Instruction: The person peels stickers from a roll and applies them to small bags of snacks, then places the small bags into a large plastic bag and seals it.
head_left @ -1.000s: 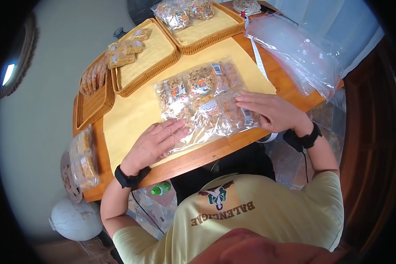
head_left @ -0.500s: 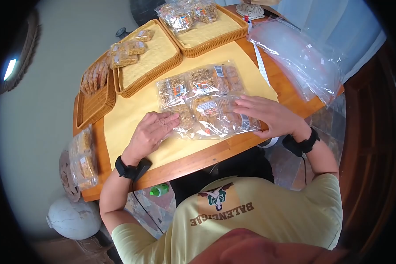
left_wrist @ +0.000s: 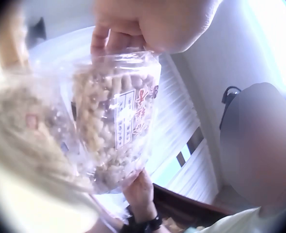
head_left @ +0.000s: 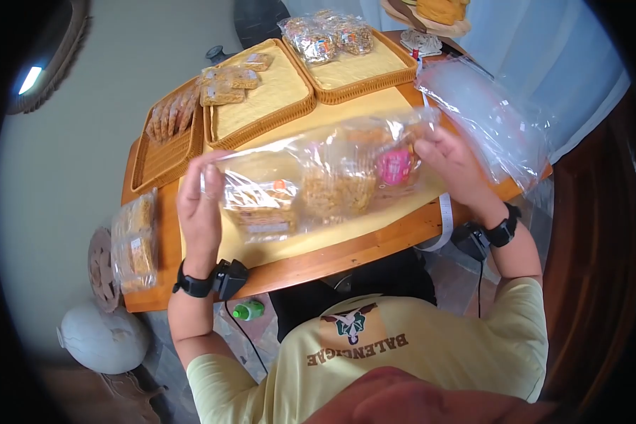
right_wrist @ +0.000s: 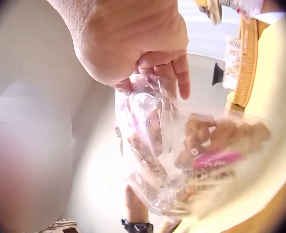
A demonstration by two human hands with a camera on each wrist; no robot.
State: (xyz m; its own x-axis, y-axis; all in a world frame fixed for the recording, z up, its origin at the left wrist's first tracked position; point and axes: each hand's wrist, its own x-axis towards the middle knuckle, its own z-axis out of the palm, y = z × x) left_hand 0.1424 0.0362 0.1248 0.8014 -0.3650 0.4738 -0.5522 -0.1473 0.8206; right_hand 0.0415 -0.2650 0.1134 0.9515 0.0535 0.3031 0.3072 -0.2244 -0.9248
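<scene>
- My left grip is curled over one end of the clear bag, and my right grip pinches the other end.
- The bag, filled with wrapped snacks, stretches between them above the yellow sheet; I can't tell whether its lower edge touches down.
- Under the sheet lies my wooden counter, its front edge running close before my body.
- Along the far side stand three wicker baskets, side by side.
- To my right, flat plastic sleeves reach the edge, near a pale curtain.
- At the left edge sits another packed bag; a grey wall rises beyond.
- Bare sheet shows between the bag and both the baskets and the front edge.
</scene>
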